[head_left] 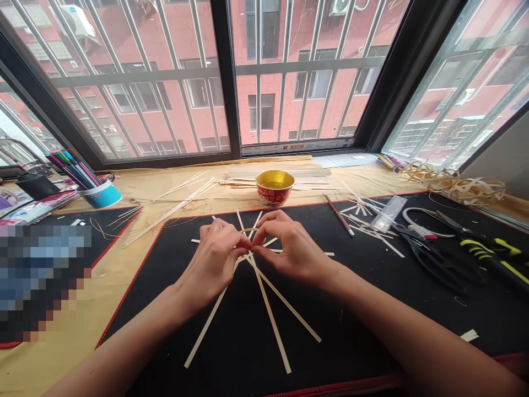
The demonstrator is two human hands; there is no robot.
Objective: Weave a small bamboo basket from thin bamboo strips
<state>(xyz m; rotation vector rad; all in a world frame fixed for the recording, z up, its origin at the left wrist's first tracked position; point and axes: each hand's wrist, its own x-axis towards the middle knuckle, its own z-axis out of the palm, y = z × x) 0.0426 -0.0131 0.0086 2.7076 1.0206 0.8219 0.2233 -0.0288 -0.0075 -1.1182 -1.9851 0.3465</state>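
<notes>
Pinching the point where the flat strips (270, 317) cross, the left hand (215, 259) and the right hand (293, 251) meet fingertip to fingertip. Each thumb and forefinger is closed on the strips at the hub, and the other fingers are curled loosely above. A thin curved strip (249, 230) arches between the two hands just over the crossing; which fingers hold its ends cannot be told. To do this well, it seems best to press the hub flat against the black mat (372, 309) with firm but light pressure. That way the overlapping pieces would not slide out of their fan, and the thin strip could bend in a smooth curve rather than kink or split. The strips are pale, narrow and straight. They lie on the middle of the mat and spread from the hub like spokes: three long ones run toward the person, and shorter ends show to the sides and beyond the fingers. Behind the hands, a red and gold bowl (275, 186) stands on the cloth near the window. More loose strips (173, 207) lie to its left, and black scissors (433, 259) lie well apart on the right of the mat.
</notes>
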